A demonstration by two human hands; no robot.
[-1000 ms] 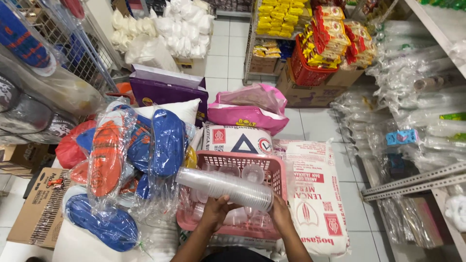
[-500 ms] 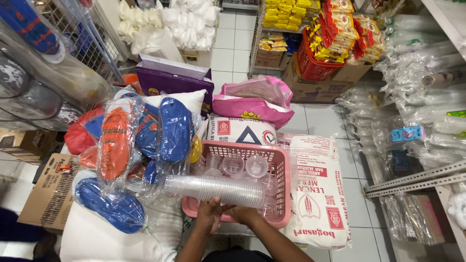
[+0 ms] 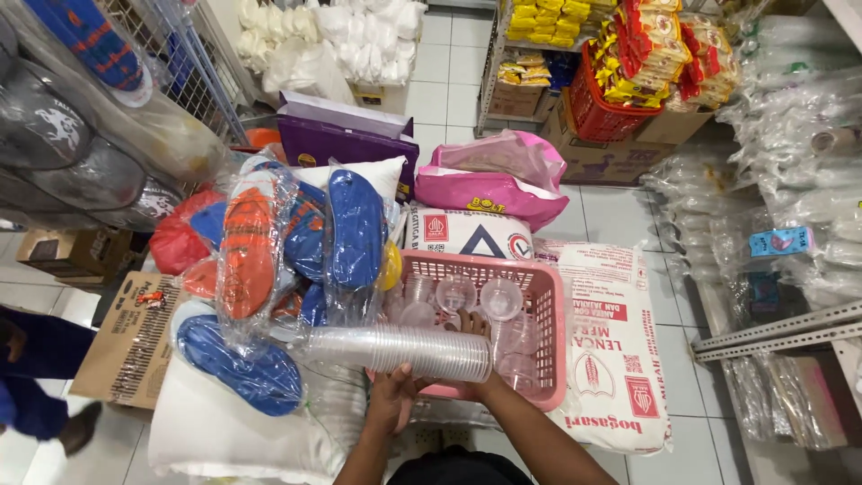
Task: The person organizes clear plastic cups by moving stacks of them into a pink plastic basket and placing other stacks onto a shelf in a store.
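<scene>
**Asker:** Cups first, please: where are they?

**Describer:** Going from largest to smallest. A big white flour sack [image 3: 611, 350] with red print lies on the tiled floor at right. Left of it, plastic-wrapped bundles of orange and blue flip-flops [image 3: 287, 242] stand heaped on white sacks. Behind them sit a purple box [image 3: 346, 144] and a pink bag [image 3: 494, 180]. In the middle sits a pink plastic basket [image 3: 549, 346] with a slatted wall, and a few loose clear cups lie inside it.

**Asker:** And the stack itself?

**Describer:** A long sleeve of stacked clear plastic cups [image 3: 400, 348] lies sideways, held across the near left corner of the basket, partly above its rim.

**Asker:** What are the hands doing?

**Describer:** The left hand [image 3: 392, 400] is under the sleeve near its middle, fingers curled up round it in a holding grip. The right hand [image 3: 474, 359] is at the sleeve's right end, inside the basket's near edge; its fingers are mostly hidden behind the cups, so I cannot tell how tightly they close.
</scene>
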